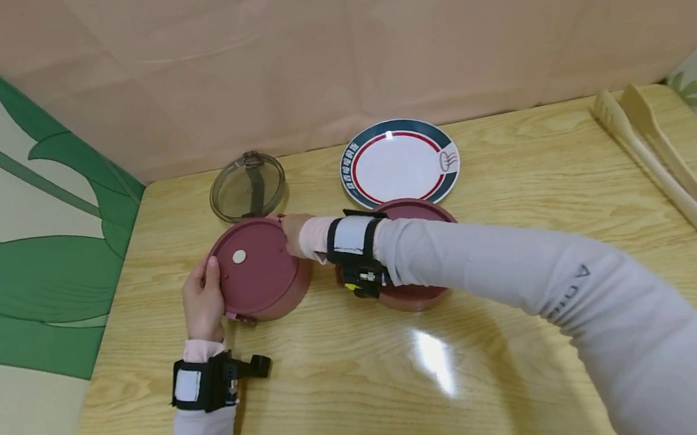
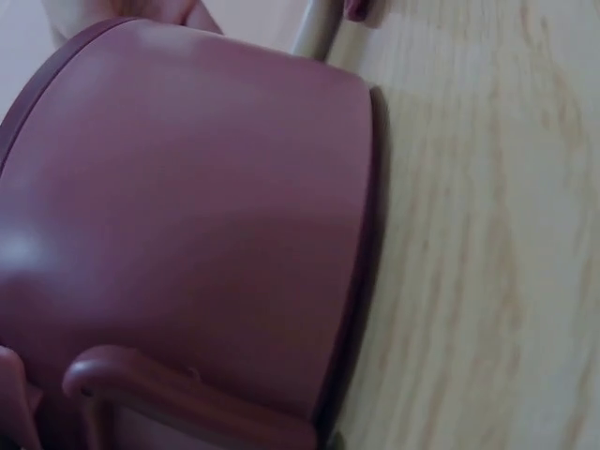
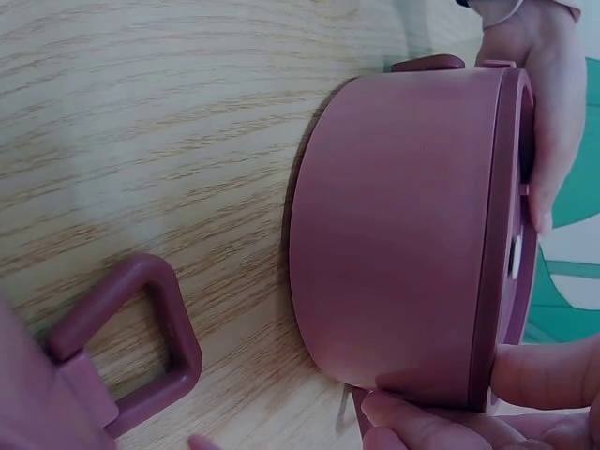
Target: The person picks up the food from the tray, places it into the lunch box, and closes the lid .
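A round dark-pink lunch box (image 1: pixel 259 271) with a lid and a small white plug stands on the left half of the table. My left hand (image 1: pixel 202 301) grips its left side, thumb over the lid's edge. At the far right of the rim, my right hand (image 1: pixel 295 233) pinches the lid edge, thumb above and fingers along the side, as the right wrist view shows (image 3: pixel 544 380). Folded low on the wall in the left wrist view is a handle (image 2: pixel 187 403). A second dark-pink container (image 1: pixel 418 302) stands to the right, lidless and partly hidden under my right forearm.
Behind the lunch box lies a round see-through lid (image 1: pixel 235 193) with a dark frame. A white plate with a blue and red rim (image 1: pixel 372 139) sits at the back middle. Light-coloured tongs (image 1: pixel 666 175) lie at the far right. A pink cloth (image 1: pixel 308 60) hangs behind the table.
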A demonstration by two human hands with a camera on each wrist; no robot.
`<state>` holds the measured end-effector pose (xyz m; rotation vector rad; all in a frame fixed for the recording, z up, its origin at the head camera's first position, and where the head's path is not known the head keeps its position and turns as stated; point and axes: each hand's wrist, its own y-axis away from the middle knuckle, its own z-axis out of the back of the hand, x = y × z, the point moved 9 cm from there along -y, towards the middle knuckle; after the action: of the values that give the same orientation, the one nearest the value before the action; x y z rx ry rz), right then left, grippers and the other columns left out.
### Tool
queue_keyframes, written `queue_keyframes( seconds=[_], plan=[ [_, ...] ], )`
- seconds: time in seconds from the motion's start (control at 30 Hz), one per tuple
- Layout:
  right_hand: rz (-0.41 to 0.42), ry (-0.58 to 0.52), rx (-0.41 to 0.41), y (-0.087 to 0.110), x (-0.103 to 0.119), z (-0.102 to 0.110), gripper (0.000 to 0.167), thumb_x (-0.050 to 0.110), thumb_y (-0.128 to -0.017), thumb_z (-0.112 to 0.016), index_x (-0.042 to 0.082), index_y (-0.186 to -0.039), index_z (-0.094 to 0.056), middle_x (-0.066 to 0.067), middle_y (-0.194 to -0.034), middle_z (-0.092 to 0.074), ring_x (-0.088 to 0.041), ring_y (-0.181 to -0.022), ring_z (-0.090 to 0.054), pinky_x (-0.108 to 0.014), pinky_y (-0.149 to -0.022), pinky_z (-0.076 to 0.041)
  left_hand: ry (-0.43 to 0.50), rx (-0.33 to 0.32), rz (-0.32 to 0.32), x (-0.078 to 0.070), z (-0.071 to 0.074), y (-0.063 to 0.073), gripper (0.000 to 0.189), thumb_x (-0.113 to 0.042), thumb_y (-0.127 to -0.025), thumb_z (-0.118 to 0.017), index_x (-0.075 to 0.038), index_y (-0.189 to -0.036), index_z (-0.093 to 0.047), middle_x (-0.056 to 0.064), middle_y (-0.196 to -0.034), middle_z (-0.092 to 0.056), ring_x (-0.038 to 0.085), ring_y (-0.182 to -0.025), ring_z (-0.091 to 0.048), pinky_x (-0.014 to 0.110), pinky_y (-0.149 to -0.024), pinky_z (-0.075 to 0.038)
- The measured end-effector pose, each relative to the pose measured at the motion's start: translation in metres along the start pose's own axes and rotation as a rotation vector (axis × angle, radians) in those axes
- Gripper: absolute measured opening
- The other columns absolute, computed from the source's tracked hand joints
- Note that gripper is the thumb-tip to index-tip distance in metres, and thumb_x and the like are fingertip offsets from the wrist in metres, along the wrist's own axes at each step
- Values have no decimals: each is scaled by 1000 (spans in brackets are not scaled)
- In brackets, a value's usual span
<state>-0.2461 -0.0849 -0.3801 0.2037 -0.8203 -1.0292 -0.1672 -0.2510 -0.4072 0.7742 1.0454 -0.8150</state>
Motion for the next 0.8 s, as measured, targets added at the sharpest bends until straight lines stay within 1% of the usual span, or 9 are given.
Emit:
queue_keyframes(
  seconds=[0.1, 0.2, 0.37, 0.43, 0.47, 0.53, 0.67, 0.7, 0.8],
  plan=[
    [-10, -21, 3, 0, 0, 0, 34, 3, -97, -49, -2, -131, -53, -12, -127, -59, -20, -103, -55, -28, -88, -48, -13, -48, 9, 2, 3, 1, 44, -27, -105, -40, 3, -133, -55, 19, -133, -56, 19, -114, -54, 27, -95, -45],
    [28, 0, -73, -52, -21, -14, 27, 8, -92, -54, 2, -117, -61, -7, -111, -64, -17, -91, -58, -25, -75, -50, 4, -65, 27, 5, 4, 2, 47, -31, -105, -38, 4, -130, -58, 19, -128, -58, 15, -104, -53, 22, -85, -44],
    [12, -14, -92, -113, -51, -27, 18, 22, -95, -54, 9, -100, -65, 0, -93, -62, -13, -76, -58, -23, -64, -48, 118, 16, 19, 7, -1, 4, 51, -32, -107, -28, 1, -140, -49, 15, -140, -51, 17, -126, -48, 29, -107, -39],
    [-6, -32, -79, -121, -54, -27, 24, 28, -98, -50, 11, -100, -66, 1, -93, -62, -12, -78, -58, -23, -65, -48, 159, 50, 22, 8, -2, 7, 52, -33, -107, -24, -1, -142, -46, 13, -143, -49, 16, -132, -43, 29, -113, -34],
    [-7, -28, -84, -110, -48, -21, 26, 29, -99, -49, 9, -101, -67, -1, -93, -61, -13, -79, -57, -24, -65, -48, 176, 58, 23, 8, -2, 9, 52, -34, -107, -23, -1, -142, -46, 12, -142, -49, 15, -133, -42, 28, -113, -33],
    [-2, -26, -88, -133, -58, -27, 26, 33, -98, -51, 12, -100, -67, 0, -95, -62, -14, -82, -58, -24, -67, -49, 179, 69, 30, 9, -1, 16, 53, -35, -107, -23, -1, -142, -46, 13, -142, -48, 14, -132, -42, 28, -113, -33],
    [4, -18, -68, -138, -62, -31, 22, 30, -96, -55, 10, -100, -64, -2, -97, -60, -15, -82, -57, -25, -66, -48, 193, 38, 30, 11, 6, 32, 51, -32, -107, -27, 0, -143, -44, 15, -144, -45, 17, -136, -39, 30, -116, -29],
    [15, -19, -74, -153, -70, -37, 20, 31, -95, -57, 12, -96, -63, -1, -95, -59, -15, -79, -57, -25, -64, -48, 194, 28, 28, 11, 7, 37, 50, -30, -107, -28, 1, -143, -44, 14, -144, -46, 17, -136, -39, 30, -117, -28],
    [19, 13, -87, -154, -74, -38, 21, 31, -93, -60, 11, -88, -59, 0, -90, -58, -15, -77, -56, -25, -63, -48, 194, 2, 33, 15, 9, 49, 48, -30, -107, -30, 1, -140, -47, 5, -135, -52, 12, -132, -42, 26, -115, -30]
  ],
)
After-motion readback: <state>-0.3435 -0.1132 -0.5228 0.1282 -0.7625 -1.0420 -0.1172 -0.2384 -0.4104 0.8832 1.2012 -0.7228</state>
